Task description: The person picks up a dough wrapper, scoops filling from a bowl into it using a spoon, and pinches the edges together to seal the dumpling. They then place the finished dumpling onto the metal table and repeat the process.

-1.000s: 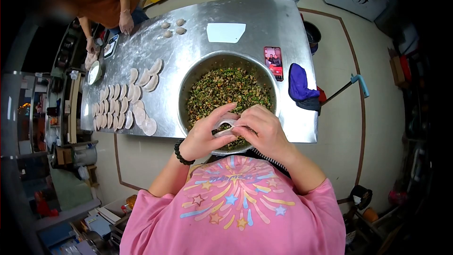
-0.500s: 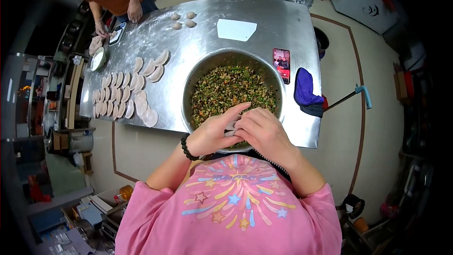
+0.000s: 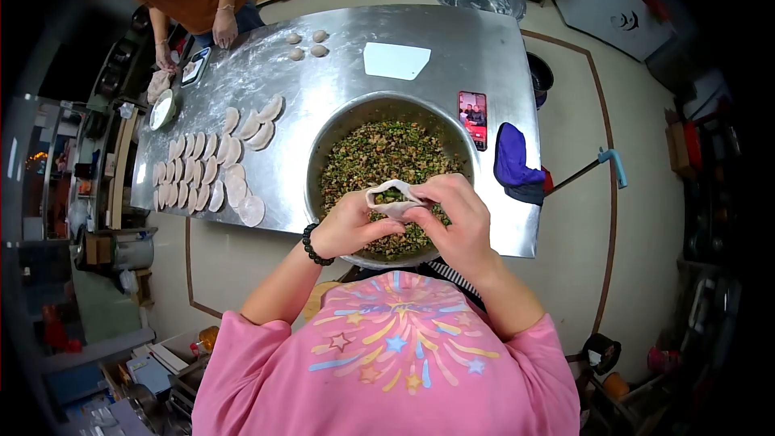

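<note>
A partly folded dumpling [image 3: 394,208] with green filling showing in its open mouth is held over a large metal bowl [image 3: 316,139]. My left hand [image 3: 349,224] cradles its left side, the thumb lying below it. With thumb and fingers, my right hand [image 3: 457,211] pinches the dumpling's right edge. Chopped filling [image 3: 379,153] of green, brown and orange bits lies in the bowl. To the left on the steel table, several folded dumplings [image 3: 194,169] stand in rows, and flat round wrappers [image 3: 251,211] overlap at their near end.
A white scraper [image 3: 396,60], a phone [image 3: 473,119] and a purple cloth item [image 3: 517,153] lie on the steel table [image 3: 323,73]. Several dough balls [image 3: 307,45] sit farther back. At the far left, a co-worker's gloved hands [image 3: 224,28] are near a scale [image 3: 194,67] and a bowl [image 3: 162,109].
My hands have tilted and parted slightly, so the dumpling's open mouth and its filling now show. Before, my fingers covered most of the wrapper. The whole view has shifted a little.
</note>
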Demonstrator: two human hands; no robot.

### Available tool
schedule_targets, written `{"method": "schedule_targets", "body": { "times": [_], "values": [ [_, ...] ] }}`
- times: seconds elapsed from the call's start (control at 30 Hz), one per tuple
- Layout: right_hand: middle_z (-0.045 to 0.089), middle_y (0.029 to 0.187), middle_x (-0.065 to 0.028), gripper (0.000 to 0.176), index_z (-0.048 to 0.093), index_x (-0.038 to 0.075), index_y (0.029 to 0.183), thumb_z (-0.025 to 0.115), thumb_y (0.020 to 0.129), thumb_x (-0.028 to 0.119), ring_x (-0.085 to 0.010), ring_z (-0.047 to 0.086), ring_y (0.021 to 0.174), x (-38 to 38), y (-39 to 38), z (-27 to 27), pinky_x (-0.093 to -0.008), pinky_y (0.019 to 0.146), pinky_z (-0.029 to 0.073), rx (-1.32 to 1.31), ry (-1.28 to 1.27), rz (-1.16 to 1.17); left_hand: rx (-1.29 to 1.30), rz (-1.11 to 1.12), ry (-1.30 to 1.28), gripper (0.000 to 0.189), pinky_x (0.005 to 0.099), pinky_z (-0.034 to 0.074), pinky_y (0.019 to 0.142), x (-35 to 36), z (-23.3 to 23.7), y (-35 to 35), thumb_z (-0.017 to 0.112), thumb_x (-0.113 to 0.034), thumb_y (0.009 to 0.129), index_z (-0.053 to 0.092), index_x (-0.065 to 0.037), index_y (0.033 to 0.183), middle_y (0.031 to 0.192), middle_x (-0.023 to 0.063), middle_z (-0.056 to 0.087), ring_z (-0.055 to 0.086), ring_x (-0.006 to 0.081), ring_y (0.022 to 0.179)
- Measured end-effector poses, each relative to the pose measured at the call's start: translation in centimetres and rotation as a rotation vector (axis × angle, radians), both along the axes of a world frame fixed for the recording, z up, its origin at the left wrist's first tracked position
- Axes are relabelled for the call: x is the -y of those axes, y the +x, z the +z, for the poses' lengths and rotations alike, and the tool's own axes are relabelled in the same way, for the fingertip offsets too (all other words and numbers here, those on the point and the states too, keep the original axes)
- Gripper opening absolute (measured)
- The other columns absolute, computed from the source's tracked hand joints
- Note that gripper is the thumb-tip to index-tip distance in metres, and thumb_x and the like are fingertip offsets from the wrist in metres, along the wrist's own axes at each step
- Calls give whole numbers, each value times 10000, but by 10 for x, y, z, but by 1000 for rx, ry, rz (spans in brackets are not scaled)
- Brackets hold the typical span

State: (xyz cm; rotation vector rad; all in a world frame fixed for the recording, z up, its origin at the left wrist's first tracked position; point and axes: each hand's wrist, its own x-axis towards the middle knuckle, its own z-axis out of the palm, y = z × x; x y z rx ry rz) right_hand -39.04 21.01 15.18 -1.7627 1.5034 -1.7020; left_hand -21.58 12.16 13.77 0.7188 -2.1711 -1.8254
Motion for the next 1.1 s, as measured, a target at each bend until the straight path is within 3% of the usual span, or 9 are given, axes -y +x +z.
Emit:
{"method": "schedule_targets", "body": {
  "times": [0.17, 0.23, 0.3, 0.5, 0.63, 0.8, 0.93, 1.0, 1.1],
  "values": [
    [571, 819, -108, 226, 591, 24, 873, 711, 682, 41, -256, 574, 714, -1, -4, -6, -337, 610, 462, -82, -34, 21, -205, 57, 197, 424, 269, 484, 797, -4, -8, -3, 616, -34, 792, 490, -6, 1196, 1099, 59, 568, 562, 134, 964],
    [568, 819, -109, 225, 588, 24, 872, 710, 684, 44, -260, 573, 718, -2, -1, -3, -339, 612, 461, -80, -37, 32, -278, 149, 416, 442, 255, 461, 819, -8, -8, -3, 636, -123, 780, 490, 13, 1175, 1098, 60, 573, 550, 124, 994],
    [562, 801, -114, 216, 579, 20, 863, 706, 690, 46, -267, 570, 721, -3, 2, 5, -342, 615, 459, 41, 14, 26, -253, 145, 404, 441, 250, 462, 814, -6, -11, -3, 635, -91, 771, 488, 4, 1175, 1092, 61, 568, 546, 118, 992],
    [550, 810, -115, 230, 574, 16, 871, 710, 691, 56, -272, 557, 726, -6, -1, 3, -349, 624, 454, -21, 31, 81, -288, 158, 346, 438, 248, 467, 788, -13, -9, -7, 593, 31, 762, 486, -8, 1184, 1061, 43, 547, 539, 111, 943],
    [543, 806, -110, 219, 577, 19, 860, 710, 690, 58, -272, 552, 733, -6, 2, 10, -350, 624, 450, 54, 22, 63, -331, 144, 293, 422, 251, 462, 783, -11, -13, -8, 597, 28, 756, 502, -3, 1166, 1047, 46, 557, 538, 112, 939],
    [535, 810, -100, 229, 577, 35, 849, 711, 664, 56, -263, 544, 728, -6, -1, 3, -349, 624, 444, -186, -96, 49, -238, 141, 240, 408, 262, 453, 805, -14, -12, -6, 622, -11, 738, 511, 10, 1130, 1026, 53, 563, 546, 128, 935],
    [534, 812, -94, 231, 569, 40, 838, 707, 654, 47, -263, 540, 724, -6, 1, 10, -353, 623, 439, -145, -82, 24, -236, 130, 236, 372, 270, 450, 798, -14, -12, -8, 638, -28, 749, 534, 5, 1105, 1035, 56, 559, 542, 128, 939],
    [529, 807, -88, 231, 562, 42, 831, 707, 650, 47, -262, 536, 725, -7, 2, 8, -356, 622, 437, -171, -96, 42, -219, 103, 22, 348, 256, 457, 771, -13, -9, -10, 643, -20, 722, 567, 0, 1062, 974, 57, 596, 569, 129, 880],
    [523, 801, -84, 226, 563, 49, 827, 707, 652, 54, -257, 532, 726, -9, 0, 9, -354, 624, 434, -158, -35, 64, -220, 105, -62, 340, 273, 457, 772, -13, -8, -11, 650, -30, 713, 577, -4, 1044, 979, 75, 599, 580, 164, 891]
  ]
}}
